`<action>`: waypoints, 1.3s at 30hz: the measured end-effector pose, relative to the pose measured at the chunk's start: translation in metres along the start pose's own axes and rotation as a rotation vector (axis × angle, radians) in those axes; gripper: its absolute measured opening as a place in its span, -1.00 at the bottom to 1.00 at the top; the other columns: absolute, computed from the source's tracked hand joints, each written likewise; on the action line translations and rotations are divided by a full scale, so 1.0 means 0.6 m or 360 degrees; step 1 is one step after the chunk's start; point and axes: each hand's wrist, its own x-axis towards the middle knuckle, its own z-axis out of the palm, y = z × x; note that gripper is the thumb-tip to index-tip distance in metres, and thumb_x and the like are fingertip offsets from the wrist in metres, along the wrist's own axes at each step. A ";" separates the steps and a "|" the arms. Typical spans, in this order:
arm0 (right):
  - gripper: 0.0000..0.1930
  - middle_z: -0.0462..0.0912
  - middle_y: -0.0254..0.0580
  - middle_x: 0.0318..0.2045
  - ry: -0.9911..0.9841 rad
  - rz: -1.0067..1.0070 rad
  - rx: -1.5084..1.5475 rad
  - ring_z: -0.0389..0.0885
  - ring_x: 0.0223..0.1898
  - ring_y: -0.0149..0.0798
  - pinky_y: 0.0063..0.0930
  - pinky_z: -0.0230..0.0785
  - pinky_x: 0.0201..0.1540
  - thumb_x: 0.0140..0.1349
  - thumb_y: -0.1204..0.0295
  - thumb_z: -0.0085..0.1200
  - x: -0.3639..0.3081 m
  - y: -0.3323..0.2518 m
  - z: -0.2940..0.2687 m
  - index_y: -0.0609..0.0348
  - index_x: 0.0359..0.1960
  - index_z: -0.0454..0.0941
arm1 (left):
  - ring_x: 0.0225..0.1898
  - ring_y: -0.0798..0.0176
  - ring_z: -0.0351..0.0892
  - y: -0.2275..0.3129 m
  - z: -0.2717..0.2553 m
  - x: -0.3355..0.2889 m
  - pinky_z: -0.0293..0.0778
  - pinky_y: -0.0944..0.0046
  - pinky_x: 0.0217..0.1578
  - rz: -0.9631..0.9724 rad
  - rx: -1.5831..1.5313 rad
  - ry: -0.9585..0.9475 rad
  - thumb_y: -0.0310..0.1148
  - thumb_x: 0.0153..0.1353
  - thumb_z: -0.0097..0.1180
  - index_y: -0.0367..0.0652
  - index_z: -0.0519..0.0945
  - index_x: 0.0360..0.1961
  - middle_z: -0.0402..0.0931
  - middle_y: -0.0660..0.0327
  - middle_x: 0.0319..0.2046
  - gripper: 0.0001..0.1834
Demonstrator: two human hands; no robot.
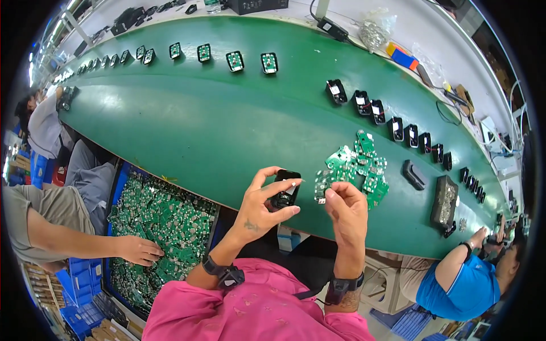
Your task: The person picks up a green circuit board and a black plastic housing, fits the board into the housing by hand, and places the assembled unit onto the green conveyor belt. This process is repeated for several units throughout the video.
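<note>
My left hand (pixel 257 207) grips a small black plastic housing (pixel 289 196) between thumb and fingers, over the near edge of the green table. Something small and pale shows by the forefinger, too small to make out. Just to the right, my right hand (pixel 348 213) pinches a green circuit board (pixel 322 183) by its lower edge. Board and housing are apart. Behind the right hand lies a loose heap of green circuit boards (pixel 368 162) on the table.
Black housings (pixel 396 129) stand in a row at right; others holding green boards (pixel 235 61) line the far left. A black case (pixel 413 175) and a dark tray (pixel 445 199) lie right. A co-worker's hand (pixel 139 250) reaches into a board-filled bin (pixel 120 182). Another person (pixel 466 284) sits right.
</note>
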 end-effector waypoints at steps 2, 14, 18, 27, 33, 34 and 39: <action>-0.77 0.54 -0.35 -0.42 0.0048 -0.0002 0.0066 0.59 -0.46 -0.45 -0.59 0.47 -0.41 0.27 0.60 0.16 -0.013 0.010 0.008 0.32 -0.05 0.50 | 0.08 0.21 0.52 -0.017 0.003 -0.005 0.50 0.28 0.08 0.0164 0.0203 -0.0072 -0.48 -0.03 0.45 -0.20 0.69 0.03 0.30 0.07 0.20 -0.49; -0.68 0.62 -0.04 -0.46 0.0410 -0.0747 -0.1941 0.62 -0.48 -0.04 -0.19 0.45 -0.33 0.12 0.48 0.29 -0.052 0.054 0.024 0.28 -0.08 0.57 | -0.30 0.27 0.65 -0.032 -0.013 -0.063 0.58 0.44 -0.52 -0.0328 -0.0756 0.0057 -0.56 0.19 0.26 -0.34 0.65 -0.03 0.19 -0.01 0.28 -0.71; -0.78 0.63 -0.12 -0.61 0.0352 -0.0401 -0.1866 0.58 -0.64 -0.23 -0.32 0.39 -0.54 0.12 0.46 0.34 -0.061 0.035 -0.013 0.31 -0.37 0.54 | -0.29 0.34 0.63 -0.048 -0.012 -0.074 0.56 0.49 -0.51 -0.0332 -0.0702 0.0010 -0.41 0.36 0.16 -0.37 0.64 0.00 0.23 -0.05 0.29 -0.72; -0.80 0.71 -0.01 -0.48 -0.0142 0.0198 0.0188 0.68 -0.60 -0.32 -0.50 0.57 -0.56 0.42 0.44 0.08 -0.094 0.016 0.002 0.39 -0.29 0.58 | -0.27 0.42 0.60 -0.034 0.008 -0.083 0.55 0.48 -0.48 -0.0335 -0.0621 -0.0057 -0.37 0.39 0.15 -0.29 0.69 -0.03 0.33 -0.02 0.25 -0.75; -0.76 0.70 -0.11 -0.50 -0.0186 0.0300 0.0215 0.64 -0.61 -0.42 -0.63 0.48 -0.59 0.44 0.38 0.08 -0.083 0.035 0.026 0.37 -0.28 0.60 | -0.25 0.41 0.61 -0.017 0.010 -0.091 0.55 0.46 -0.46 -0.0242 -0.0384 -0.0120 -0.43 0.35 0.18 -0.33 0.69 -0.07 0.21 -0.06 0.32 -0.78; -0.75 0.68 -0.15 -0.54 -0.0187 0.0275 0.0080 0.61 -0.64 -0.45 -0.64 0.44 -0.61 0.44 0.37 0.08 -0.085 0.033 0.027 0.35 -0.31 0.60 | -0.25 0.41 0.61 -0.014 0.010 -0.091 0.55 0.46 -0.46 -0.0240 -0.0381 -0.0121 -0.43 0.35 0.18 -0.33 0.69 -0.07 0.21 -0.06 0.32 -0.78; -0.74 0.59 -0.25 -0.64 -0.0232 0.0275 -0.0170 0.44 -0.74 -0.52 -0.62 0.25 -0.73 0.43 0.36 0.09 -0.088 0.036 0.021 0.25 -0.41 0.55 | -0.35 0.41 0.62 -0.007 0.004 -0.091 0.56 0.43 -0.47 -0.0209 -0.0195 -0.0133 -0.51 0.29 0.18 -0.32 0.69 -0.10 0.22 -0.12 0.33 -0.81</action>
